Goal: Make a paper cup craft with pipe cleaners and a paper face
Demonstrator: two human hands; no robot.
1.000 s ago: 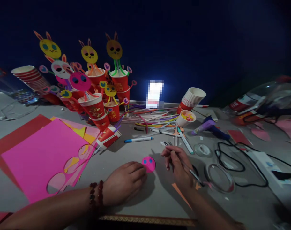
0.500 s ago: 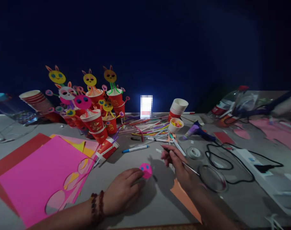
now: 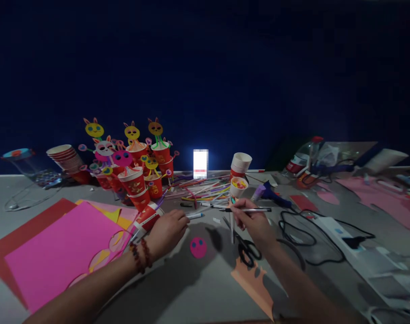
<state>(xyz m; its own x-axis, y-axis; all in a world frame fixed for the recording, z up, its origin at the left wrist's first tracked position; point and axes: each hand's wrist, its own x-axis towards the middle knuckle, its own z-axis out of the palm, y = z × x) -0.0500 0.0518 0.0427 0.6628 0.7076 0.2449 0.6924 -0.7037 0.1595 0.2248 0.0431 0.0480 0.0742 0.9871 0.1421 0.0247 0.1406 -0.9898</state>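
My left hand (image 3: 168, 232) has its fingers closed over the left end of a blue-and-white marker (image 3: 194, 216) lying on the table. A pen (image 3: 255, 210) with a dark tip, pointing left, is held almost level in my right hand (image 3: 254, 225). Between the hands lies a small pink paper circle (image 3: 198, 248) with two blue eyes and a faintly drawn mouth. Black-handled scissors (image 3: 247, 249) lie just below my right hand. Nearer to me, an orange paper scrap (image 3: 255, 285) with a cut edge is partly under my right forearm.
Red cups with paper bunny faces (image 3: 129, 175) stand at back left, by pink paper sheets (image 3: 66, 252). Pipe cleaners (image 3: 205, 191), a lit phone (image 3: 200, 164) and a cup of small pieces (image 3: 239, 186) are behind. A power strip (image 3: 346, 238) and black cable lie right.
My left hand has left the pink circle and moved up to the blue marker. In my right hand the pen has turned nearly level. The view has shifted, and the scissors now show.
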